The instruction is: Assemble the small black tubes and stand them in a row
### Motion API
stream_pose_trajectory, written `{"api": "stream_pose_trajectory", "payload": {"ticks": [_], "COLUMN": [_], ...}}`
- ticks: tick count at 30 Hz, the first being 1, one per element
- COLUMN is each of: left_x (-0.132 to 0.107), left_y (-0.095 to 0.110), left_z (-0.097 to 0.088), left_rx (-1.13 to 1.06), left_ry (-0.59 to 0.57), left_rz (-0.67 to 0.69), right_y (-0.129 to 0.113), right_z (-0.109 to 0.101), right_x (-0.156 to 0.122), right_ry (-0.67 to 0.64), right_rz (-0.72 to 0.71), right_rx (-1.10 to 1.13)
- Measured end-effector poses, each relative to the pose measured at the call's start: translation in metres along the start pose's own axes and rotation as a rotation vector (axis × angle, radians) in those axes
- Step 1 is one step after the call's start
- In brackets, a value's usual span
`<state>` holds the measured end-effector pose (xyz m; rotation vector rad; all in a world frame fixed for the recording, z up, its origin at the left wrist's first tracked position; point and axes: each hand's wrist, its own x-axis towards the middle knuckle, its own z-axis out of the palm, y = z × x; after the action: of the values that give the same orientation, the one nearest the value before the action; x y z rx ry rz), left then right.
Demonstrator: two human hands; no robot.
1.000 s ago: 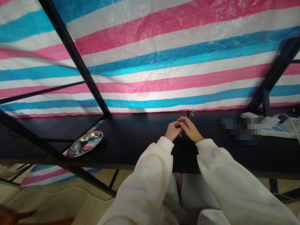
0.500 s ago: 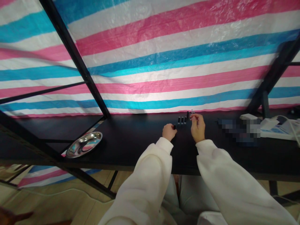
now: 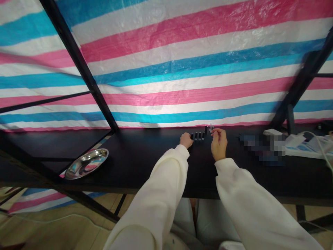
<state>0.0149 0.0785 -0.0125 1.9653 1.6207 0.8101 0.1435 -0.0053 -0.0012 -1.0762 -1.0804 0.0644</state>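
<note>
The person is sitting at a black table (image 3: pixel 145 156) with both white-sleeved arms reaching toward its far edge. The left hand (image 3: pixel 186 140) is curling its fingers in against the left end of a row of black pieces (image 3: pixel 198 135), small upright cylinders standing side by side near the back of the table; whether it is gripping the end one or only touching it cannot be told. The right hand (image 3: pixel 219 144) is hovering just right of the row, thumb and forefinger pinching a pale piece (image 3: pixel 211 128) (too small to make out further) beside a taller black peg (image 3: pixel 206 130) at the row's right end. A steel dish (image 3: pixel 87 163) is lying well apart to the left, near a slanting black post (image 3: pixel 85 74). A striped tarp (image 3: pixel 182 52) is hanging behind the table, and papers (image 3: pixel 301 146) are lying at the far right.
</note>
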Motion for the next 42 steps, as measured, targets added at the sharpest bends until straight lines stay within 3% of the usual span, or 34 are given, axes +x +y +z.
{"api": "stream_pose_trajectory", "payload": {"ticks": [7,20,27,31,35,42], "left_x": [0.013,0.008,-0.012,-0.036,-0.055,-0.068], "left_y": [0.001,0.011,0.009,0.006,0.001,0.003], "left_z": [0.001,-0.011,-0.028,-0.032,-0.027,-0.016], "left_rx": [-0.049,0.045,0.195,0.364,0.355,0.193], "left_ry": [-0.07,-0.171,-0.224,-0.159,-0.049,-0.097], "left_rz": [-0.036,-0.115,-0.146,-0.064,0.019,0.351], "right_y": [-0.006,-0.002,-0.003,-0.001,0.0,0.0], "right_z": [-0.001,-0.001,0.0,0.0,-0.001,0.0], "right_x": [0.001,0.002,0.002,0.002,0.002,0.001], "right_ry": [-0.003,0.016,0.02,0.02,0.018,0.002], "right_rz": [0.013,0.023,0.022,0.021,0.018,0.012], "right_rx": [0.025,0.031,0.026,0.017,0.007,0.004]}}
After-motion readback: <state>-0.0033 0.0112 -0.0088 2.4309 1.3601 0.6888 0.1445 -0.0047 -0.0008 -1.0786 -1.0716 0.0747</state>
